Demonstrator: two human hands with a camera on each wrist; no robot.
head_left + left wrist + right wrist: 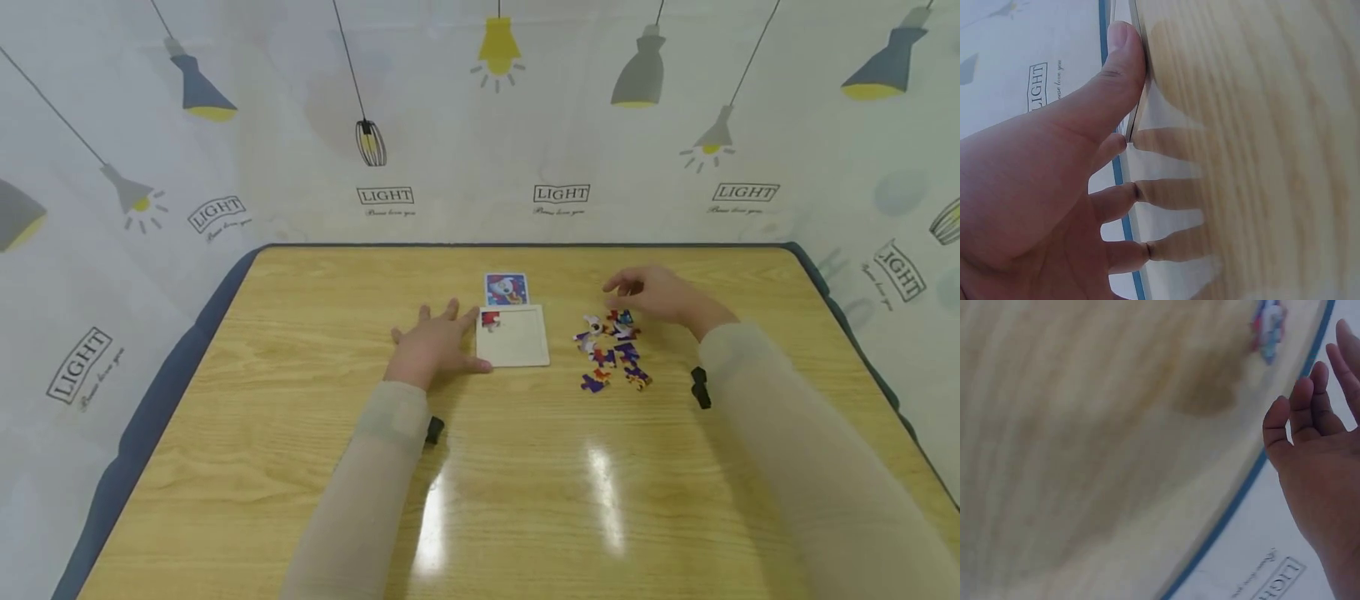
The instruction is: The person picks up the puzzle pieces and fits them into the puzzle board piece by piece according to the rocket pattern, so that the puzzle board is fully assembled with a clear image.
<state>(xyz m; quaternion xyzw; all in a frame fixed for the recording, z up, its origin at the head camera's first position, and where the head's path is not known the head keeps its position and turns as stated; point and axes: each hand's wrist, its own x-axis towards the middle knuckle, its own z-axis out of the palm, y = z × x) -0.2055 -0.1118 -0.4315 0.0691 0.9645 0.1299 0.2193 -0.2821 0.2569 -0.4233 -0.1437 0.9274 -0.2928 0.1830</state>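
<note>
A white square puzzle tray (517, 342) lies on the table with a red puzzle piece (491, 320) in its far left corner. My left hand (433, 343) is spread beside it, thumb and index finger at its left edge. In the left wrist view, the thumb of the left hand (1072, 169) lies along the tray's side and the other fingertips touch the tabletop. My right hand (651, 295) hovers at the far side of the loose jigsaw pieces (603, 357). Its fingers are loosely bent, and the right wrist view shows nothing held in the right hand (1322, 444).
A small picture card (506, 289) of a white cartoon figure lies just behind the tray. The wooden table (300, 333) ends at a dark blue edge before a wall cloth (465, 200) printed with lamps. Black wrist devices (701, 387) show by both sleeves.
</note>
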